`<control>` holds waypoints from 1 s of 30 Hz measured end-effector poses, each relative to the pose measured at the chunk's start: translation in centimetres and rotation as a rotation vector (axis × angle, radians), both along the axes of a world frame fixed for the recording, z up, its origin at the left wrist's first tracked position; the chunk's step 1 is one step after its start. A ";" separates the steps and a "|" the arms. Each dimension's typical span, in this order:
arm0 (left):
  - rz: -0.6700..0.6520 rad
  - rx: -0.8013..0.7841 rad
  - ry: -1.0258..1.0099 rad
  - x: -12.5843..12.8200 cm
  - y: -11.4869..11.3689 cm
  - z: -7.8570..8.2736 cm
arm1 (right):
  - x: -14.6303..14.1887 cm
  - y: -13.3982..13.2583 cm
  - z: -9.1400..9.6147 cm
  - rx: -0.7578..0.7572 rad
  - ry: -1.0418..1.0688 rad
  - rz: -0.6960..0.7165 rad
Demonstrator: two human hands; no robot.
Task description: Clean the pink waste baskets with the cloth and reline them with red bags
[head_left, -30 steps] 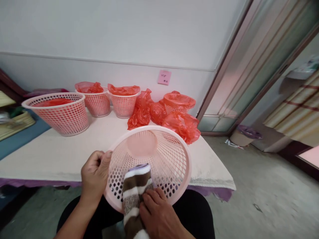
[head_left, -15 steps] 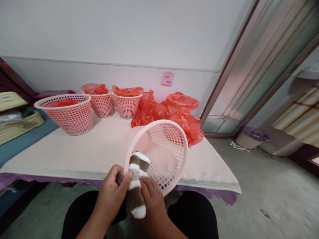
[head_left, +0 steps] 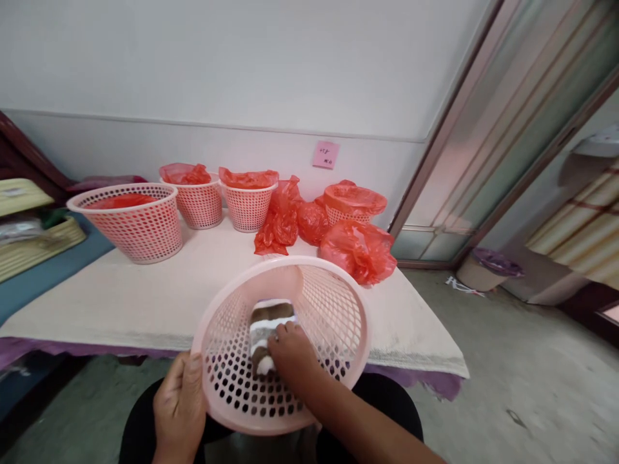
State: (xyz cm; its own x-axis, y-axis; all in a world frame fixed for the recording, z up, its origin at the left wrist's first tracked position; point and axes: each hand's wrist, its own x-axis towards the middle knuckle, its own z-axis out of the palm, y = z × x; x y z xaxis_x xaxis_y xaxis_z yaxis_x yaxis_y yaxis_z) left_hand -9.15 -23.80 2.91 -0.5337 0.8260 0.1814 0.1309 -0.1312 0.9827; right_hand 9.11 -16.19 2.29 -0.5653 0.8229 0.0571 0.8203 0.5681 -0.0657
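A pink plastic basket (head_left: 356, 309) with a perforated wall tilts its mouth toward me over the table's front edge and my lap. My left hand (head_left: 180, 393) grips the rim at its left, thumb on top. Inside lies a fuzzy sock (head_left: 271, 316) striped in brown, white and grey, apparently folded. My right hand (head_left: 293, 351) reaches into the basket over the front rim, its curled fingers on the right side of the sock. The fingertips are partly hidden against the fabric.
Along the wall stand pink baskets (head_left: 140, 232) lined with red bags. Red plastic bags (head_left: 358, 251) lie bunched behind my basket on the cloth-covered table (head_left: 416, 341). A pink note (head_left: 325, 154) hangs on the wall. At right, a bin (head_left: 483, 270) stands on the floor.
The basket has turned its mouth more upward and toward me. The sock has gone from between both hands at the rim to inside the basket. My left hand has moved left onto the rim.
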 end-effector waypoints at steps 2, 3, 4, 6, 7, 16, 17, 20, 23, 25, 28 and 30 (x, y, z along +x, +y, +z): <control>0.003 0.016 0.029 0.3 0.0 0.1 | 0.3 1.4 0.2 -0.028 -0.015 -0.070; 0.012 0.025 0.043 0.4 0.0 0.1 | 0.3 1.9 0.2 -0.033 -0.009 -0.086; 0.022 0.035 0.052 0.6 0.0 0.3 | 0.3 2.2 0.1 -0.039 -0.002 -0.093; 0.024 0.071 0.065 1.0 0.2 0.7 | -0.2 2.0 -0.1 -0.070 0.051 -0.088; 0.010 0.101 0.073 1.1 0.4 0.9 | -0.5 1.6 -0.2 -0.092 0.105 -0.070; 0.051 0.156 0.101 0.2 2.4 2.8 | 0.2 -5.8 1.6 0.075 0.210 0.327; 0.058 0.143 0.087 -0.1 2.7 2.9 | 0.7 -6.4 1.4 0.135 0.183 0.345; 0.069 0.116 0.055 -0.7 3.3 3.4 | 2.1 -7.7 0.3 0.293 0.202 0.348; 0.043 0.102 -0.001 -0.9 4.0 3.8 | 2.5 -8.4 -0.7 0.395 0.229 0.317; 0.004 0.099 -0.050 -0.8 4.5 4.1 | 2.5 -8.5 -1.1 0.422 0.237 0.288; -0.029 0.095 -0.038 -0.6 5.2 5.0 | 2.2 -8.3 -1.5 0.407 0.252 0.246; -0.038 0.090 0.000 -0.3 5.4 5.6 | 2.0 -8.1 -1.7 0.379 0.270 0.245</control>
